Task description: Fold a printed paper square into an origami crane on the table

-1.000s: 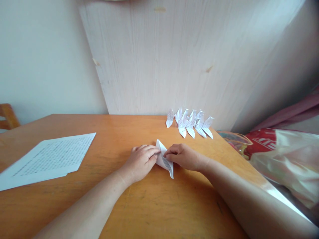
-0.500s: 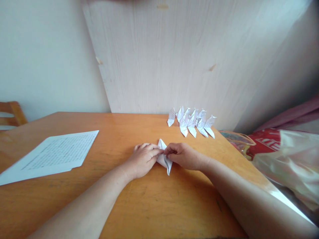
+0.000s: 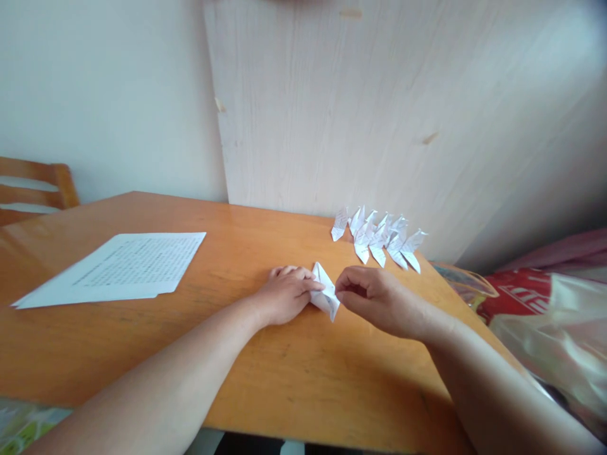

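A small white folded paper (image 3: 326, 300) lies on the wooden table, one point toward the back and another toward me. My left hand (image 3: 289, 294) rests flat at its left side, fingers stretched out, with a fingertip pressing on the paper's middle. At the right corner, my right hand (image 3: 374, 294) has thumb and index finger pinched together on the paper's edge, its other fingers curled in. Exactly how much paper is between those fingertips is hidden. Several finished folded paper birds (image 3: 379, 239) with print on them stand in rows behind my right hand.
Printed sheets (image 3: 137, 268) lie stacked on the left of the table (image 3: 265, 379). A chair back (image 3: 35, 183) shows beyond the left edge. Past the right edge are red and pale plastic bags (image 3: 521, 303). A pale board (image 3: 322, 107) stands behind the table.
My right hand has moved from the paper's middle out to its right corner. The paper's near flap looks flatter. My left hand stays on the paper; the camera view has shifted.
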The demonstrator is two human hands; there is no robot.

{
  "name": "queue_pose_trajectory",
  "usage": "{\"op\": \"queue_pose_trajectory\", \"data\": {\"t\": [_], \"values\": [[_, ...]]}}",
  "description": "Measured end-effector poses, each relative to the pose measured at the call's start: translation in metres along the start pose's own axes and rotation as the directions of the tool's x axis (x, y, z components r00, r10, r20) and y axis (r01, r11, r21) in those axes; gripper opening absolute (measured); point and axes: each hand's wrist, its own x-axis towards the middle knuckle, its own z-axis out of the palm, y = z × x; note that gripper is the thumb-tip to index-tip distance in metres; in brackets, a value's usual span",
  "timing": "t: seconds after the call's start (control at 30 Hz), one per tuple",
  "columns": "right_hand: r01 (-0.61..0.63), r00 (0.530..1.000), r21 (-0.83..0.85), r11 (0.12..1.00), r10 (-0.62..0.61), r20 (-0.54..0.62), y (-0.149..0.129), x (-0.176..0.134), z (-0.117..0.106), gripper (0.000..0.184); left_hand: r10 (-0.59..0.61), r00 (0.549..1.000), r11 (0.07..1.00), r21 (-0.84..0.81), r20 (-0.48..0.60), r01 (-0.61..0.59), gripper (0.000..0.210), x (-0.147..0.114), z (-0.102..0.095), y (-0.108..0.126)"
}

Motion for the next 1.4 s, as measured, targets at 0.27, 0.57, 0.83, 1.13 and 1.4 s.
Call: {"op": "queue_pose_trajectory", "data": {"t": [0.27,0.57,0.83,1.13,1.4], "values": [[0.093,0.995,-0.319,0.943,-0.100,-0.006,-0.035,-0.020,0.002,0.009,-0.017,0.999,0.999,-0.027,0.037,0.018,0.039,0.001,-0.001,0.000],[0.000,0.990,-0.430,0.903,-0.061,-0.127,-0.026,-0.038,0.032,0.006,-0.029,0.999,0.999,-0.032,0.016,0.030,0.038,0.005,0.006,-0.002],[-0.011,0.982,-0.521,0.854,-0.089,-0.166,-0.028,-0.038,0.041,0.011,-0.025,1.000,0.999,-0.030,-0.016,0.024,0.037,0.005,0.010,-0.004],[-0.092,0.964,-0.345,0.934,-0.003,-0.265,-0.025,-0.041,0.040,0.018,-0.013,1.000,0.998,-0.065,-0.013,0.012,0.036,0.007,0.011,-0.005],[-0.282,0.919,-0.093,0.955,0.241,-0.314,-0.018,-0.047,0.049,0.022,-0.014,1.000,0.998,-0.062,-0.016,0.013,0.037,0.007,0.012,-0.007]]}}
